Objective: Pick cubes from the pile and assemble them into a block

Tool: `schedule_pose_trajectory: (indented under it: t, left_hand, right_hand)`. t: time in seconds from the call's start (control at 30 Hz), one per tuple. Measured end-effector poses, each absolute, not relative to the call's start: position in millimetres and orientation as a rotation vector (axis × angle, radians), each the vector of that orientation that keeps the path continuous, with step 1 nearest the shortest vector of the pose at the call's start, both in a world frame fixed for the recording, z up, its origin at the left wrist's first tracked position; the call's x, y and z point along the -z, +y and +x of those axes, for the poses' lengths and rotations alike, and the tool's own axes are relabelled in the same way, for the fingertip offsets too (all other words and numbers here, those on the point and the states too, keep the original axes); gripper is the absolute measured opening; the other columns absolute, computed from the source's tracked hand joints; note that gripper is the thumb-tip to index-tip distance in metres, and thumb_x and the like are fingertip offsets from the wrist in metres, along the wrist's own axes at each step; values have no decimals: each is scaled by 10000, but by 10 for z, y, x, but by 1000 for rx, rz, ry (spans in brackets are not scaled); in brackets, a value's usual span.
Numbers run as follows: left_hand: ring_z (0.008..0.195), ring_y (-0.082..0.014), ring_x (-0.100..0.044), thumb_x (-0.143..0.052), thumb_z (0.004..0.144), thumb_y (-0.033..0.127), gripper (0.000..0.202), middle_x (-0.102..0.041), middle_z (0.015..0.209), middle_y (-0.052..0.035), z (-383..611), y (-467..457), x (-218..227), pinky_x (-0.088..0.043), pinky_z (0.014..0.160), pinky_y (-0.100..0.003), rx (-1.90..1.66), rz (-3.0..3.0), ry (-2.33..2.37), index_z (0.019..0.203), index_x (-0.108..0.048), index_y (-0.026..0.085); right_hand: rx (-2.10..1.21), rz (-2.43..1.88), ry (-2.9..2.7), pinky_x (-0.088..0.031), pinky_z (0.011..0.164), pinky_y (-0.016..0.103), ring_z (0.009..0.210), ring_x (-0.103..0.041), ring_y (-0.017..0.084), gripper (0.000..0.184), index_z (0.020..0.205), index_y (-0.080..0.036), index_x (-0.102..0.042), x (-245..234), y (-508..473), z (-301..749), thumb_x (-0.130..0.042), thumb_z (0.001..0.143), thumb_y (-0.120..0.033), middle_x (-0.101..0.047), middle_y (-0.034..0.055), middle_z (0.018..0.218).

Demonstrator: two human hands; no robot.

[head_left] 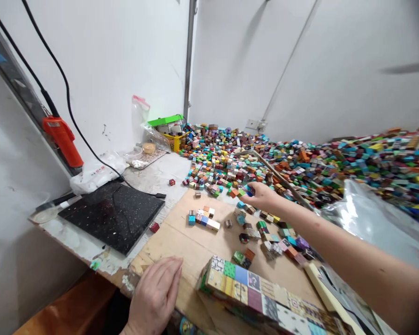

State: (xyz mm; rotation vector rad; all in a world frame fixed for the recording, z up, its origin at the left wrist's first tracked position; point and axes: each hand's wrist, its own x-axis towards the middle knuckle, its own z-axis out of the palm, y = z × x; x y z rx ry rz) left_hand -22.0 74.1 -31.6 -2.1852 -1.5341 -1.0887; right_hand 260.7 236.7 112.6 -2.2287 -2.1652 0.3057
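My right hand reaches over the board to the near edge of the cube pile, its fingers closed around a small blue and green patterned cube. My left hand rests at the table's front edge with its fingers curled together; whatever may be under them is hidden. A long block of patterned cubes in rows lies right of it. On the tan board, a small flat group of cubes sits between the hands. Several loose cubes are scattered below my right forearm.
A huge heap of coloured cubes fills the back and right, crossed by a thin strip. At left lie a black speckled slab and a white plastic bag. An orange corded tool hangs above. Clear plastic covers the right side.
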Motion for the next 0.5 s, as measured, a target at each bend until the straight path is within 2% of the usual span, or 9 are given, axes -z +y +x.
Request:
schedule_pose_trajectory:
  t: [0.1, 0.17, 0.3, 0.4, 0.5]
  left_hand:
    - [937, -32, -568, -618, 690, 193, 299, -662, 960, 77, -244, 765, 311, -476, 863, -158, 1066, -2199, -1501, 983, -605, 252]
    - [916, -15, -574, -636, 677, 223, 331, -662, 958, 86, -265, 789, 240, -491, 844, -139, 1066, -2224, -1473, 1004, -590, 250]
    - [983, 2, -569, -612, 693, 280, 441, -639, 1054, 45, -230, 783, -215, -502, 877, -108, 1219, -2242, -1416, 1118, -518, 211]
    - [1106, -8, -527, -606, 678, 377, 638, -564, 1204, 9, -77, 712, -685, -508, 935, -109, 1317, -2375, -1251, 1260, -386, 234]
    - [1164, -39, -497, -578, 663, 466, 769, -514, 1267, -5, 139, 632, -976, -511, 1004, -177, 1354, -2478, -1123, 1331, -251, 271]
  right_hand:
    - [-348, -2136, -2092, -436, 724, 243, 957, -544, 199, 695, 1317, -131, -364, -1407, 1920, 2580, -481, 740, -500, -521, 126, 1181]
    - [-329, -2051, -2093, -434, 736, 263, 946, -545, 207, 681, 1327, -160, -370, -1557, 1606, 2549, -491, 739, -482, -543, 113, 1137]
    - [-207, -1881, -2223, -432, 771, 287, 944, -536, 201, 641, 1340, -216, -376, -1729, 1066, 2463, -484, 753, -449, -522, 95, 1155]
    - [-123, -1778, -2291, -440, 733, 283, 858, -550, 183, 551, 1272, -229, -473, -1760, 778, 2357, -475, 765, -446, -547, 91, 1045]
    - [-48, -1651, -2308, -440, 673, 262, 746, -544, 157, 414, 1121, -205, -587, -1735, 592, 2215, -482, 767, -393, -547, 75, 884]
